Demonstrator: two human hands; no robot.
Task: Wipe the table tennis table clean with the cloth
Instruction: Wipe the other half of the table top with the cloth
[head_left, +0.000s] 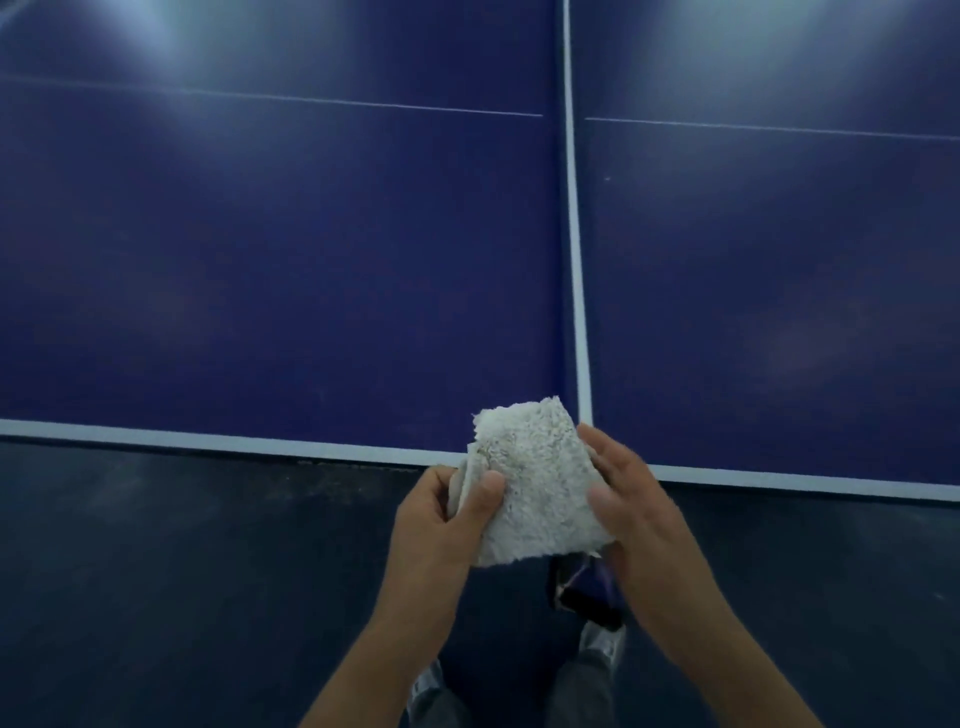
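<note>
I hold the white, shaggy, folded cloth (535, 483) in the air between both hands, just over the near white edge line (208, 441) of the dark blue table tennis worktop (311, 260). My left hand (441, 519) pinches the cloth's left fold, with the thumb on top and the other fingers curled behind. My right hand (634, 499) lies along the right edge with its fingers nearly straight and the thumb resting on the pile. I cannot tell whether anything grips from beneath.

The cloth touches no part of the worktop, so no wiping stroke is under way. The pile near my left thumb carries greyish specks, which suggests it has seen some use. Beyond my fingertips the blue surface shows faint cloudy patches on both sides of the white centre stripe (574, 234), and a small pale speck (607, 178) sits beyond my right fingers. I judge most of the wiping remains.
</note>
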